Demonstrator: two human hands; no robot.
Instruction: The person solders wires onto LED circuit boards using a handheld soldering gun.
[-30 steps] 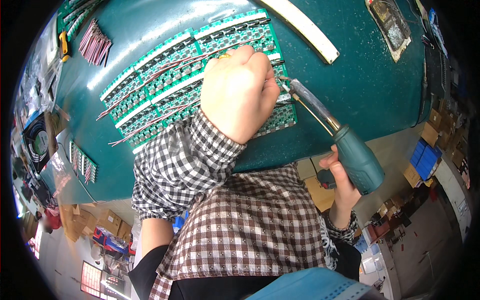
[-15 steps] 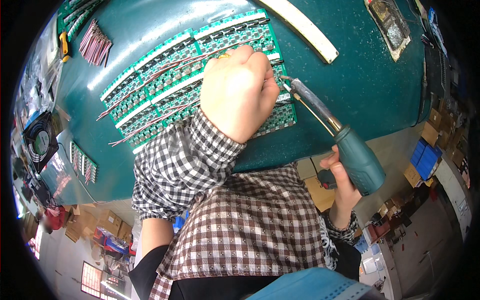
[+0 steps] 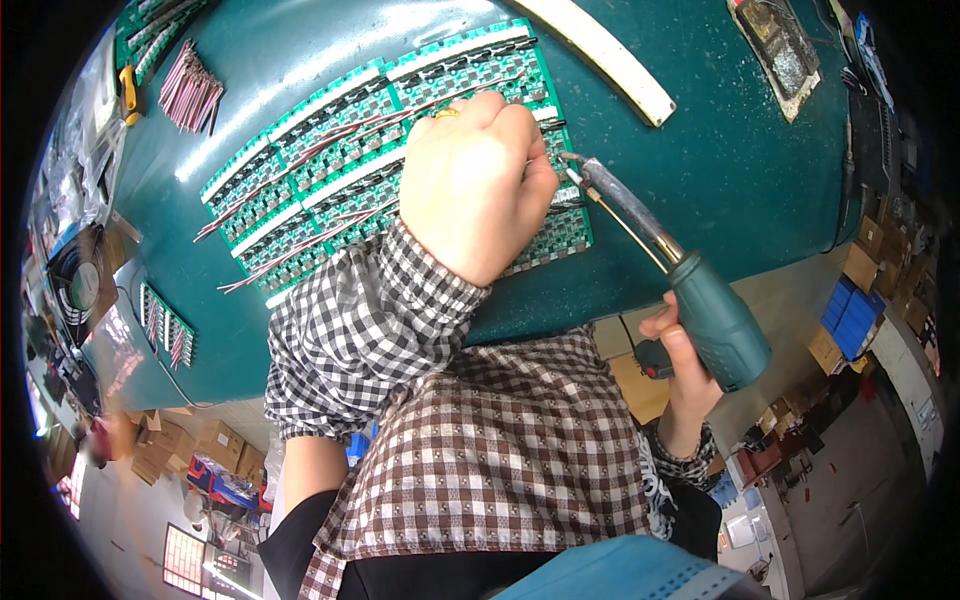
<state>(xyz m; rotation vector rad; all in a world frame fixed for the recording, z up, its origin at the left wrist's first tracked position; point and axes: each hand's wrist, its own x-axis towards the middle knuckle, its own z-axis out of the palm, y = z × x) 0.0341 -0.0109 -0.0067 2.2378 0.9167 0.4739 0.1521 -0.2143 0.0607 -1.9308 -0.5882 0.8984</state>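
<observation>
My left hand [image 3: 480, 185] is a closed fist over a panel of green circuit boards [image 3: 345, 100]. Its fingertips are curled under, so whatever they pinch is hidden. Thin red-and-white wires [image 3: 330, 140] lie across the boards on its left side. In my right hand [image 3: 690, 375] is a soldering gun [image 3: 722, 325] with a green handle, a dark barrel and a thin metal tube alongside. Its tip points up and left, close to the right edge of the boards beside my left fingers; contact cannot be made out.
A bundle of pink wires [image 3: 190, 90] and a yellow-handled tool [image 3: 129, 92] lie at the far left. A small board [image 3: 166, 325] and a fan [image 3: 82, 280] are further left. A cream curved strip [image 3: 600, 60] and a solder-stained tray [image 3: 780, 55] lie beyond the boards.
Both hands and the soldering gun hold almost the same place. The fan at the left looks paler and more blurred than before.
</observation>
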